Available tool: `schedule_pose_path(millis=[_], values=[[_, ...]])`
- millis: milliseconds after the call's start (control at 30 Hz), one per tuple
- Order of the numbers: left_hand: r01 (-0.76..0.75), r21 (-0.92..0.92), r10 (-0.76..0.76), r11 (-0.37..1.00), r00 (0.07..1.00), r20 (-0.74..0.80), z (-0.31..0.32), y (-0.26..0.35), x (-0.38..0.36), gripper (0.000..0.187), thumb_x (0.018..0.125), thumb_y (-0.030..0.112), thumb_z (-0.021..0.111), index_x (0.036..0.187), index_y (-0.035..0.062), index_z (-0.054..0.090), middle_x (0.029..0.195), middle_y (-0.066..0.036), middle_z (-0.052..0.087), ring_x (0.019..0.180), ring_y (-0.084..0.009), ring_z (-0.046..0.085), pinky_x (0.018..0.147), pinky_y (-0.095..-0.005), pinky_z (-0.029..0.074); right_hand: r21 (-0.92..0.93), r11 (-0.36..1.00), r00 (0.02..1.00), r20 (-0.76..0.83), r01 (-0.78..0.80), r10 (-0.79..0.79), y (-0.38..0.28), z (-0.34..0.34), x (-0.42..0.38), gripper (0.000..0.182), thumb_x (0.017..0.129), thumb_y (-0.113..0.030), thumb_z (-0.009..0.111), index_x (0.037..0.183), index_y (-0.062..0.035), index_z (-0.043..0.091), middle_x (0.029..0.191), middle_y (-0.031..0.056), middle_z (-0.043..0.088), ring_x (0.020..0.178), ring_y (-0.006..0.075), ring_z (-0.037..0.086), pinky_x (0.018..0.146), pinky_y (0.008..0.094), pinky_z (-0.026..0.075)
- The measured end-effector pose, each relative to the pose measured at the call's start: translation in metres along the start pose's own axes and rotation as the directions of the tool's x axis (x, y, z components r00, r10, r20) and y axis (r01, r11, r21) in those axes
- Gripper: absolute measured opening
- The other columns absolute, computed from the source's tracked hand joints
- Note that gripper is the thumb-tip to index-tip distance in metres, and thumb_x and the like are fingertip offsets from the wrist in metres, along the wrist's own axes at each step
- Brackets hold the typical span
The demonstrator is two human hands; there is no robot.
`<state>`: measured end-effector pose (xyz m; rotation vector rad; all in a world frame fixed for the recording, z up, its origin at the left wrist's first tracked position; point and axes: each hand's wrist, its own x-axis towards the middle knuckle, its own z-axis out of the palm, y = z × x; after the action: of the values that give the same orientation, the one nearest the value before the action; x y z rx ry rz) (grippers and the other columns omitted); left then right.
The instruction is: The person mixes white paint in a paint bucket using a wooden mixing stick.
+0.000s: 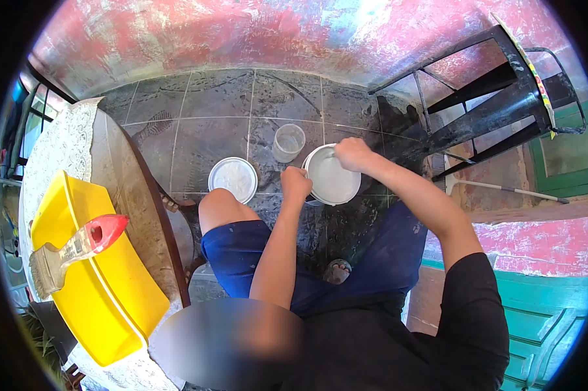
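A white plastic bucket (334,189) stands on the dark tiled floor between my knees, with whitish contents inside. My left hand (296,184) is closed at the bucket's left rim and grips it. Over the bucket's upper right edge, my right hand (352,155) makes a fist; whatever it holds is hidden by the fingers. Just beyond the bucket is a clear plastic cup (289,143). To the left, by my knee, lies a round white lid (233,180) with pale residue on it.
A round table (134,189) with a lace cloth stands at left. On it are a yellow plastic tray (105,280) and a wide paintbrush (79,251) with a red-tipped handle. A black metal chair (489,120) lies at right by the pink wall (242,32).
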<state>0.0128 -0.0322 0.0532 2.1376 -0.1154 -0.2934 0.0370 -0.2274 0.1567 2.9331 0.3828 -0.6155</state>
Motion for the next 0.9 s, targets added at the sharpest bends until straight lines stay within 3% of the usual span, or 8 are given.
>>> schedule_pose_path(millis=[200,333,400,433,567,667,833,900], values=[[0.019,0.033,-0.021,0.999,0.998,0.052,-0.007,0.005,0.0,0.012,0.061,0.006,0.066,0.071,0.0033,0.071,0.065,-0.02,0.064,0.065,-0.0343,0.067,0.065,-0.0385,0.052,0.09,0.995,0.945,0.321,0.033,-0.061,-0.017,0.01,-0.046,0.017,0.078,-0.01,0.06,0.086,-0.0005,0.072,0.091,0.0236,0.069,0.087,0.0387,0.068,0.077,0.048,0.055],[-0.017,0.012,0.017,1.0,1.0,0.011,-0.003,0.003,0.001,0.009,0.06,0.005,0.066,0.068,0.0023,0.069,0.062,-0.02,0.061,0.063,-0.0341,0.066,0.062,-0.0392,0.051,0.14,0.984,0.973,0.184,0.111,-0.136,-0.031,0.006,-0.025,0.019,0.08,-0.012,0.059,0.085,0.0012,0.072,0.091,0.0253,0.069,0.088,0.039,0.068,0.079,0.0483,0.054],[-0.002,-0.063,0.002,0.998,1.0,-0.001,-0.004,0.001,0.001,0.007,0.059,0.005,0.066,0.065,0.001,0.067,0.06,-0.021,0.058,0.06,-0.034,0.066,0.06,-0.0395,0.049,0.158,0.988,0.993,-0.12,0.003,0.016,-0.021,0.002,-0.011,0.027,0.085,-0.023,0.065,0.078,0.0021,0.07,0.08,0.0265,0.067,0.078,0.0425,0.067,0.071,0.05,0.054],[0.0,-0.061,0.0,0.998,1.0,0.001,-0.005,0.001,0.001,0.007,0.059,0.005,0.066,0.065,0.001,0.067,0.06,-0.021,0.058,0.06,-0.034,0.066,0.06,-0.0395,0.049,0.074,0.996,0.998,-0.01,-0.058,0.059,-0.014,-0.004,-0.008,0.018,0.08,-0.01,0.059,0.085,0.0019,0.072,0.091,0.0259,0.068,0.088,0.0393,0.069,0.076,0.0474,0.055],[0.003,-0.057,-0.003,0.998,1.0,-0.001,-0.006,0.006,0.0,0.008,0.059,0.005,0.067,0.064,-0.0002,0.065,0.059,-0.022,0.057,0.058,-0.0335,0.065,0.06,-0.0391,0.049,-0.09,0.995,0.986,0.167,0.046,-0.03,-0.002,0.001,-0.033,0.02,0.084,-0.018,0.064,0.082,0.0006,0.071,0.085,0.0232,0.069,0.082,0.0401,0.069,0.071,0.0482,0.055],[0.039,-0.072,-0.036,0.997,0.999,0.034,-0.013,0.012,-0.001,0.004,0.059,0.002,0.064,0.06,-0.0014,0.062,0.062,-0.025,0.057,0.062,-0.0382,0.064,0.062,-0.0426,0.048,0.107,0.989,0.948,0.292,0.103,-0.13,-0.025,0.012,-0.045,0.021,0.083,-0.019,0.065,0.083,0.0015,0.07,0.085,0.0235,0.069,0.082,0.0411,0.068,0.071,0.0482,0.055],[0.029,-0.089,-0.027,0.996,0.999,0.024,-0.011,0.011,-0.001,0.004,0.059,-0.002,0.06,0.058,-0.0011,0.063,0.065,-0.028,0.058,0.068,-0.0429,0.064,0.064,-0.046,0.049,0.17,0.985,1.0,0.0,-0.025,0.026,-0.027,0.003,-0.014,0.022,0.084,-0.017,0.062,0.082,0.0028,0.07,0.088,0.0244,0.069,0.083,0.0411,0.068,0.073,0.049,0.055],[0.033,-0.005,-0.033,0.999,0.999,0.042,-0.007,0.004,0.001,0.012,0.062,0.006,0.069,0.073,0.0022,0.071,0.066,-0.02,0.065,0.065,-0.0311,0.069,0.064,-0.0363,0.052,0.108,0.994,0.999,0.015,-0.03,0.029,-0.009,-0.002,-0.015,0.021,0.083,-0.016,0.062,0.082,0.0029,0.07,0.089,0.0244,0.069,0.083,0.0408,0.068,0.073,0.049,0.055]])
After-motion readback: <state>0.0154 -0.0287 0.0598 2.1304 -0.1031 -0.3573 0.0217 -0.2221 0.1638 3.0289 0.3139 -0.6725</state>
